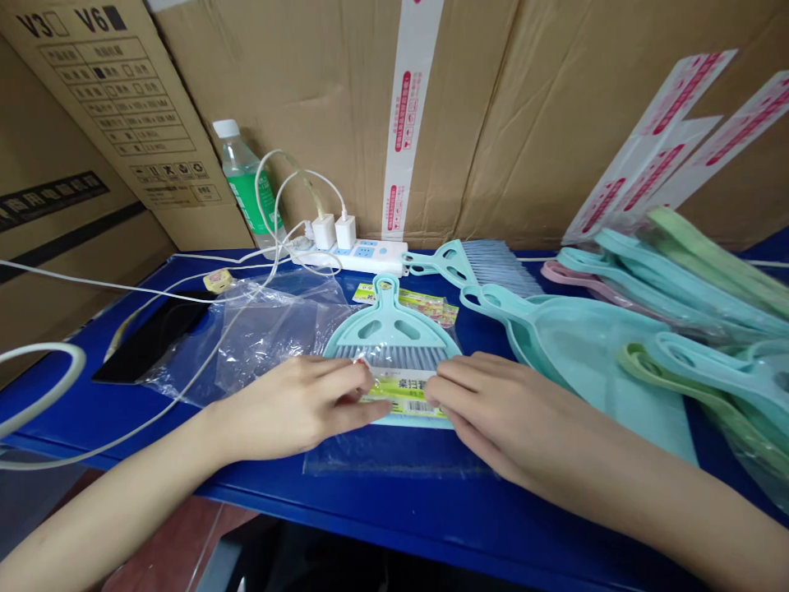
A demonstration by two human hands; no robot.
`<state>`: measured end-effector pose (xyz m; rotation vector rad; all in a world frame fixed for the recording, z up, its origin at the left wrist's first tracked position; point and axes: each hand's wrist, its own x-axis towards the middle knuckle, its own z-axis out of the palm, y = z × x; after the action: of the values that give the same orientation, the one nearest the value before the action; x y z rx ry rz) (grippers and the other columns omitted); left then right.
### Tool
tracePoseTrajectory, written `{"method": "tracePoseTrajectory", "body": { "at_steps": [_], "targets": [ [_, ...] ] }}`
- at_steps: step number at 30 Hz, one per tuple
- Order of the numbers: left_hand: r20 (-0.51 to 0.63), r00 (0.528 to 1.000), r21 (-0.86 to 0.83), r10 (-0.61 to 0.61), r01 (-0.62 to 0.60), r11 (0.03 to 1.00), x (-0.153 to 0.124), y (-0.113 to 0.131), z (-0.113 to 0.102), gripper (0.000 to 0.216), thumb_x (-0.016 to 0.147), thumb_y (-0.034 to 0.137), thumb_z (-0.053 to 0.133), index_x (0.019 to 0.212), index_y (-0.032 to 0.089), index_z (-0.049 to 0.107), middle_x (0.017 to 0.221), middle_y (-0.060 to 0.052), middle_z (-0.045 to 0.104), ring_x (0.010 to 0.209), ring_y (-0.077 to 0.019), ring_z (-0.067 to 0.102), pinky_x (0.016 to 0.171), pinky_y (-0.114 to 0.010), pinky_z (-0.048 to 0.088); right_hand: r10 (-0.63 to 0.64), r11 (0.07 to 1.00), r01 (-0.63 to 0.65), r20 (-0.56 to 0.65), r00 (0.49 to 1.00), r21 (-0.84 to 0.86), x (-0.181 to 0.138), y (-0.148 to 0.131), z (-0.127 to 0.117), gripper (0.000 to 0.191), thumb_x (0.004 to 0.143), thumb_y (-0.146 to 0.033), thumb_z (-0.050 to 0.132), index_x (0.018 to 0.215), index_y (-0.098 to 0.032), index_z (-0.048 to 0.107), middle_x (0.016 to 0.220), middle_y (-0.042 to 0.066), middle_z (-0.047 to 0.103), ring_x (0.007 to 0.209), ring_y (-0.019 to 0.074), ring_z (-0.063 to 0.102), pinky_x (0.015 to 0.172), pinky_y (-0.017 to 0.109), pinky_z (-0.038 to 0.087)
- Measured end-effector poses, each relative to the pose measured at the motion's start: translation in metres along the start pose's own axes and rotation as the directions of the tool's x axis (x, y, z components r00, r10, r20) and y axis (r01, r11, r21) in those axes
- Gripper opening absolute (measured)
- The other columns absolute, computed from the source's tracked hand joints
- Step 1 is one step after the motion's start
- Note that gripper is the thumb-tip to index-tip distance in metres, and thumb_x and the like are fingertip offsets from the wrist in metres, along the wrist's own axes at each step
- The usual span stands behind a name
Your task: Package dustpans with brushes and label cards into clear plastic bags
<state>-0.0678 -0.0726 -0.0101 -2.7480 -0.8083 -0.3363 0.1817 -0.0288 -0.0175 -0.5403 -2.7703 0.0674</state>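
Left hand (302,403) and right hand (493,407) pinch the label (403,393) on the bagged brush set (391,337) between them, near the table's (382,510) front edge.

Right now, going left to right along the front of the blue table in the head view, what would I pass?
Black phone → clear bags → left hand → bagged brush set → right hand → loose teal dustpan → pile of bagged dustpans.
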Motion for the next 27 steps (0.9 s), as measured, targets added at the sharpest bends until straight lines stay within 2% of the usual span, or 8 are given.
{"method": "tracePoseTrajectory", "body": {
  "at_steps": [3,11,18,21,27],
  "targets": [
    [-0.003,1.0,0.037,0.014,-0.014,0.999,0.001,0.002,0.005,0.037,0.105,0.018,0.032,0.103,0.015,0.069,0.083,-0.004,0.065,0.072,-0.0149,0.063,0.059,-0.027,0.054,-0.002,1.0,0.002,-0.009,1.0,-0.015,0.001,0.0,0.0,0.022,0.082,0.0,0.048,0.081,-0.021,0.056,0.076,0.001,0.064,0.067,0.0179,0.059,0.062,0.032,0.047],
    [0.038,0.999,0.077,0.019,-0.022,0.997,-0.001,0.002,0.011,0.03,0.102,0.015,0.038,0.099,0.013,0.068,0.082,-0.003,0.061,0.07,-0.0155,0.061,0.056,-0.028,0.052,-0.014,1.0,0.014,0.002,1.0,-0.023,0.0,0.001,0.002,0.022,0.08,0.001,0.052,0.083,-0.02,0.058,0.079,0.001,0.067,0.069,0.0185,0.061,0.066,0.032,0.048],
    [0.013,0.999,0.054,0.031,-0.032,0.998,-0.001,0.001,0.001,0.035,0.103,0.015,0.03,0.114,0.021,0.063,0.083,-0.002,0.063,0.072,-0.0162,0.065,0.058,-0.026,0.055,-0.001,1.0,0.001,0.013,1.0,0.01,-0.001,0.002,0.002,0.026,0.077,0.004,0.051,0.086,-0.02,0.058,0.082,0.001,0.068,0.073,0.0189,0.063,0.069,0.032,0.049],
    [-0.004,1.0,0.087,0.016,-0.016,0.996,-0.001,0.002,-0.001,0.034,0.103,0.012,0.029,0.109,0.02,0.061,0.083,-0.002,0.065,0.07,-0.0146,0.066,0.057,-0.024,0.055,0.01,1.0,-0.01,0.018,1.0,-0.015,-0.001,-0.001,0.0,0.028,0.073,0.004,0.05,0.087,-0.02,0.058,0.083,0.003,0.068,0.076,0.0203,0.063,0.07,0.033,0.05],
    [-0.054,0.999,0.134,0.001,0.006,0.991,0.001,0.004,0.001,0.036,0.102,0.009,0.024,0.092,0.016,0.058,0.077,-0.001,0.068,0.068,-0.0136,0.065,0.053,-0.024,0.052,-0.018,0.997,0.017,-0.014,1.0,-0.079,-0.001,-0.004,0.001,0.031,0.066,0.004,0.046,0.081,-0.021,0.054,0.077,0.003,0.065,0.066,0.0191,0.058,0.061,0.032,0.046]
  ]
}}
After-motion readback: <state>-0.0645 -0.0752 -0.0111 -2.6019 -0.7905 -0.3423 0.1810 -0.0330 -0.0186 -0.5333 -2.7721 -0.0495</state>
